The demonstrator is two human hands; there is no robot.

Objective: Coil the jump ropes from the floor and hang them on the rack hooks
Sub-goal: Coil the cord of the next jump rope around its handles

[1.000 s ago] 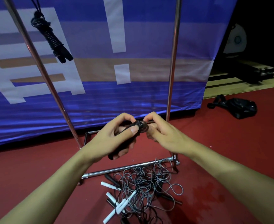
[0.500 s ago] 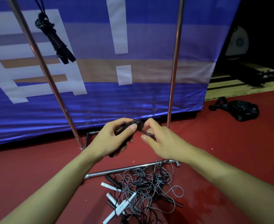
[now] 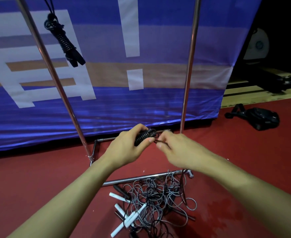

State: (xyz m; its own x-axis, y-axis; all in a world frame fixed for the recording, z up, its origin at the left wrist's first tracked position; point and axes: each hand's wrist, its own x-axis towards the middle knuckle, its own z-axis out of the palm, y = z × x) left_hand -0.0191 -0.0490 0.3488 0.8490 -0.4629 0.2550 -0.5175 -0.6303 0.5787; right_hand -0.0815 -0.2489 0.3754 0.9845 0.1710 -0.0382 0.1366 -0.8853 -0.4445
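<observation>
My left hand (image 3: 126, 148) grips a tightly coiled black jump rope (image 3: 143, 137) at chest height in front of the rack. My right hand (image 3: 174, 149) pinches the loose black cord end (image 3: 160, 143) right beside the coil. One coiled black rope (image 3: 64, 42) hangs from above at the upper left, next to the slanted rack pole (image 3: 55, 79). A tangled pile of grey and black ropes (image 3: 156, 200) with white handles (image 3: 131, 217) lies on the red floor below my arms.
The rack's right upright pole (image 3: 188, 74) and its floor bar (image 3: 141, 177) stand just ahead. A blue banner (image 3: 141, 103) hangs behind the rack. A black bag (image 3: 259, 118) lies on the floor at the right, with wooden boards (image 3: 252, 95) beyond.
My right hand has drawn slightly right of the coil, pulling the cord end out. The left hand keeps hold of the coil. The camera has tilted a little.
</observation>
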